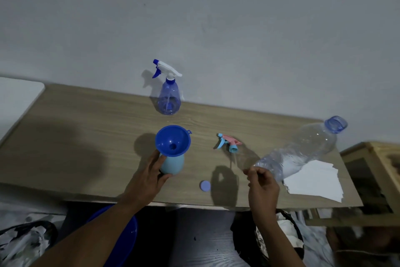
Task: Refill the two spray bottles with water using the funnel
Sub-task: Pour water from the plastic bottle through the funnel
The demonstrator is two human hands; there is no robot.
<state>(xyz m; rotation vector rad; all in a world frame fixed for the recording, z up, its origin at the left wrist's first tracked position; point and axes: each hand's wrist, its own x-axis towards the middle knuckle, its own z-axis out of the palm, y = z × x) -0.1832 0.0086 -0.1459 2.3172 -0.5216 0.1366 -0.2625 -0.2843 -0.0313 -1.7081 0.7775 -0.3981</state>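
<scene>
Currently water bottle (303, 150) is uncapped, partly full, tilted with mouth up-right, off the table (75, 128). Right hand (263, 188) grips its base end. Thin soft plastic, I'd guess: it'll buckle if squeezed and slosh as it tips, so hold mid-body for the pour. Funnel (172, 140) sits in the light-blue bottle (173, 164); left hand (149, 177) wraps that bottle's side, steadying it. Probably light and top-heavy, easy to knock over. Its sprayer (229, 142) lies on the table just right; cap (205, 186) near the front edge. Second spray bottle (168, 98) stands by the wall, sprayer on. Paper (313, 182) at right.
</scene>
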